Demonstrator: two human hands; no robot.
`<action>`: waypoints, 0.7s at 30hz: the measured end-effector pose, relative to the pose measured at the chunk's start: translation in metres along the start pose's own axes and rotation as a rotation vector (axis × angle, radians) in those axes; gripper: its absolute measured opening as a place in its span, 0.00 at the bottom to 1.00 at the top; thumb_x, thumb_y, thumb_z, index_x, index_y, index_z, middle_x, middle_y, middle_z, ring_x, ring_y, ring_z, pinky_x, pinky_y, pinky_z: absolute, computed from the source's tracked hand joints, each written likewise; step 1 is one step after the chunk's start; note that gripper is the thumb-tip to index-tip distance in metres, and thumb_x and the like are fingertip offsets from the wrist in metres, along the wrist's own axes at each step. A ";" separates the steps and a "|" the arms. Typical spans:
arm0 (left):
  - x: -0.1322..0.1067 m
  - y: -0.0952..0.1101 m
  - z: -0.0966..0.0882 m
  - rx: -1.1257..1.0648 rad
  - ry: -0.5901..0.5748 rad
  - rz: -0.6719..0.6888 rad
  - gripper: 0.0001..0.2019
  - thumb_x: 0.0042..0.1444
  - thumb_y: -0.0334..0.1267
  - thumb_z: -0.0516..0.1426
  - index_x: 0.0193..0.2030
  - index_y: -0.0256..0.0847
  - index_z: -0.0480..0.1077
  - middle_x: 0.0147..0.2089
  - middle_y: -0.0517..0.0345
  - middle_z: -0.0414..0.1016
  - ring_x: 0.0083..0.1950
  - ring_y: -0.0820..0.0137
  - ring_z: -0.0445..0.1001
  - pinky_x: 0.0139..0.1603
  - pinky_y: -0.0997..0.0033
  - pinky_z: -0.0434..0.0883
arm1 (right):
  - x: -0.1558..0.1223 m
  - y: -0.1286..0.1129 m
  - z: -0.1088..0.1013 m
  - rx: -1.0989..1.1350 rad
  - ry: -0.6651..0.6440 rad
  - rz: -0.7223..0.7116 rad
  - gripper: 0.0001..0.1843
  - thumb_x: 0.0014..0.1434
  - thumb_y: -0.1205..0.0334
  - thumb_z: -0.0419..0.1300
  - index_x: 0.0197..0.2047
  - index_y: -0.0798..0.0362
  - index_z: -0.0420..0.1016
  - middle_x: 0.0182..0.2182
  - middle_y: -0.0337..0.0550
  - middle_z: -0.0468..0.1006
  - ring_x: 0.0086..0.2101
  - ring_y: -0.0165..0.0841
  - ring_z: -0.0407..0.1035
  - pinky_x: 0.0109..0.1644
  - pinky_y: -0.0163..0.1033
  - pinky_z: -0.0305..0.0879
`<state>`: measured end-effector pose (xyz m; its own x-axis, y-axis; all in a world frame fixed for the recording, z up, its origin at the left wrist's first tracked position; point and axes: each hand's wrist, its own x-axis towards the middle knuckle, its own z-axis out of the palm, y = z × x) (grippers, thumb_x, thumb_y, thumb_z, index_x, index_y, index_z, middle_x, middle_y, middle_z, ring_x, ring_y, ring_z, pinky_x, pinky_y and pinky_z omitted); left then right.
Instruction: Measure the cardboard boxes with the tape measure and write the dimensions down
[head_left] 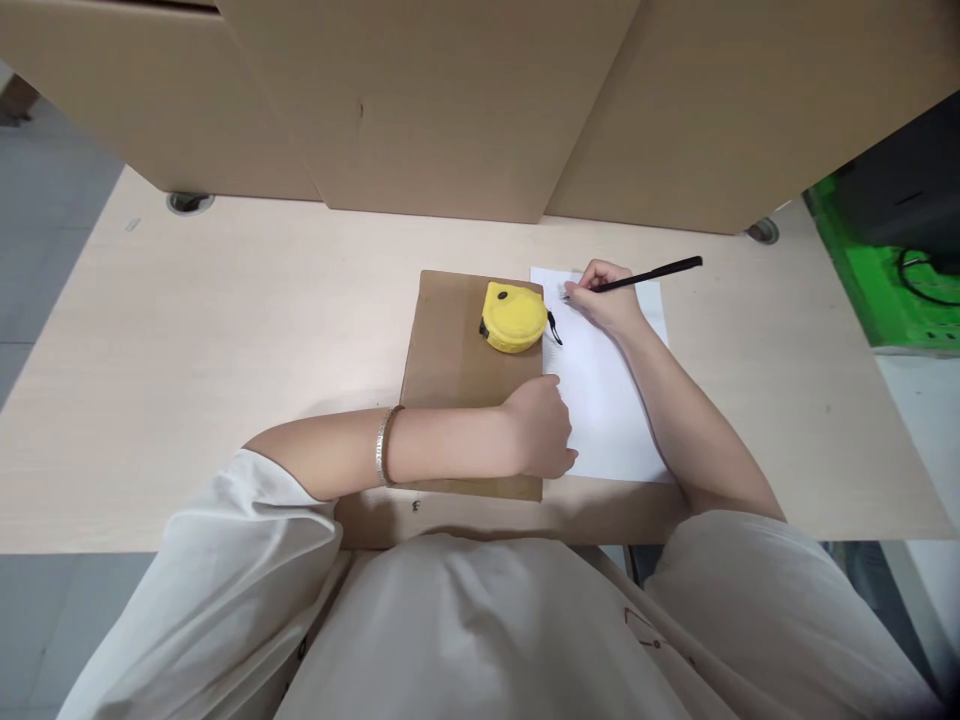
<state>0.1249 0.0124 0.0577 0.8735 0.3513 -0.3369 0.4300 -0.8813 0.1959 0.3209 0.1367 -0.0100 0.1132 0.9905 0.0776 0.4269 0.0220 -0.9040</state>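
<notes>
My right hand [609, 300] grips a black pen [660, 271], its tip down near the top of a white sheet of paper [607, 400]. Faint marks show on the paper by the tip and along its left side. Curled into a fist, my left hand [541, 428] rests where the paper meets a brown cardboard sheet [450, 350]; nothing shows in its fingers, though the palm side is hidden. A yellow tape measure [514, 318] with a black wrist strap lies on the upper right of the cardboard, apart from both hands.
Large cardboard boxes [450, 110] stand along the back of the pale wooden table [187, 320]. Two round cable holes, left [190, 203] and right [763, 231], sit by their base. At the far right is a green surface [862, 270] with a dark object and a cable.
</notes>
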 end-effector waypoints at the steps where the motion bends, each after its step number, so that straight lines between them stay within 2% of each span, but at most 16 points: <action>1: 0.000 0.000 0.000 0.013 -0.010 0.007 0.22 0.69 0.52 0.56 0.48 0.42 0.88 0.54 0.46 0.88 0.59 0.56 0.82 0.65 0.58 0.67 | 0.000 0.000 0.000 0.000 -0.006 0.005 0.18 0.49 0.67 0.69 0.20 0.49 0.61 0.16 0.35 0.65 0.19 0.25 0.54 0.24 0.34 0.49; 6: -0.001 0.000 -0.001 0.010 -0.003 0.022 0.22 0.70 0.51 0.55 0.48 0.41 0.88 0.54 0.46 0.88 0.58 0.55 0.83 0.64 0.56 0.68 | -0.001 0.006 0.001 0.052 -0.094 0.027 0.17 0.50 0.63 0.69 0.21 0.47 0.63 0.15 0.37 0.69 0.17 0.27 0.58 0.24 0.36 0.52; 15: 0.000 -0.001 0.002 -0.003 0.032 0.021 0.20 0.68 0.51 0.56 0.44 0.42 0.88 0.52 0.48 0.89 0.56 0.57 0.84 0.64 0.59 0.67 | 0.002 0.011 0.002 -0.001 -0.061 0.039 0.18 0.47 0.66 0.67 0.21 0.47 0.59 0.15 0.36 0.67 0.17 0.29 0.58 0.24 0.37 0.51; 21: -0.002 0.000 -0.005 0.036 -0.022 0.026 0.21 0.70 0.49 0.54 0.48 0.42 0.88 0.54 0.47 0.88 0.57 0.56 0.83 0.65 0.57 0.67 | 0.004 0.006 0.002 -0.102 -0.032 0.020 0.17 0.45 0.71 0.64 0.20 0.48 0.58 0.17 0.35 0.62 0.21 0.28 0.56 0.25 0.36 0.49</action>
<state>0.1243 0.0129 0.0633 0.8790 0.3215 -0.3522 0.3982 -0.9011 0.1714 0.3221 0.1406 -0.0155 0.0947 0.9945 0.0452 0.5141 -0.0100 -0.8577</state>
